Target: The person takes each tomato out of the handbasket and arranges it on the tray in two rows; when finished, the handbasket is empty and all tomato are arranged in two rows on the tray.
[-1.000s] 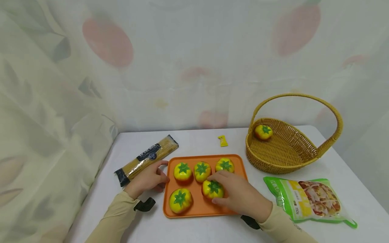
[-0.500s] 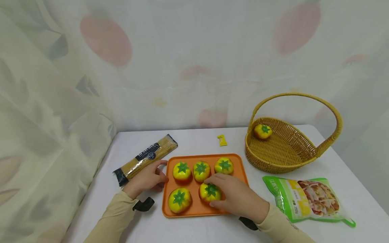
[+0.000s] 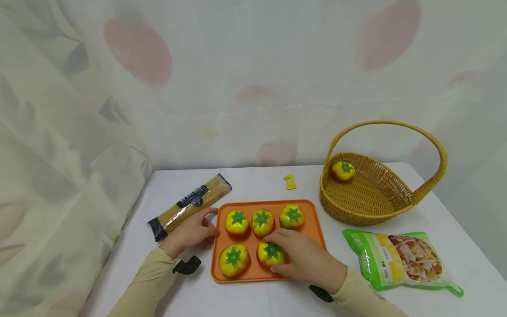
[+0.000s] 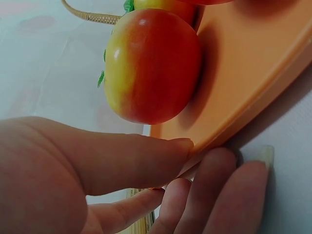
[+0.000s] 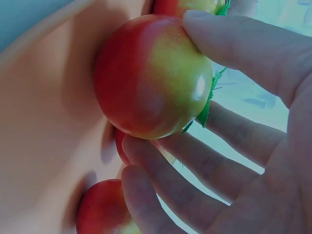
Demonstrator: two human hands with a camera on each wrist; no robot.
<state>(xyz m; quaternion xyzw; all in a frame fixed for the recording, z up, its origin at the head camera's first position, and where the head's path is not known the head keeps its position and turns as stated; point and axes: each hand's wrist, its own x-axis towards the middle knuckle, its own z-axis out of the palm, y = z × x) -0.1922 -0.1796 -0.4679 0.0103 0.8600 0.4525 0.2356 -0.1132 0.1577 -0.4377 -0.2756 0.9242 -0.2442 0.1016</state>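
From the head camera, the right hand [image 3: 306, 262] has its fingers curled around the front-right tomato [image 3: 270, 254] on the orange tray [image 3: 313, 211]. That tomato sits in the front row, next to another one, with three more behind. The left hand [image 3: 190, 231] grips the tray's left edge. A basket [image 3: 368, 198], pasta pack [image 3: 190, 207] and green bag [image 3: 400, 259] lie around.

Left wrist view: thumb [image 4: 122, 156] on top of the tray rim [image 4: 243, 107], fingers tucked underneath, pinching it.

Right wrist view: thumb and fingers [image 5: 229, 44] wrap the tomato [image 5: 151, 78], spread a bit.
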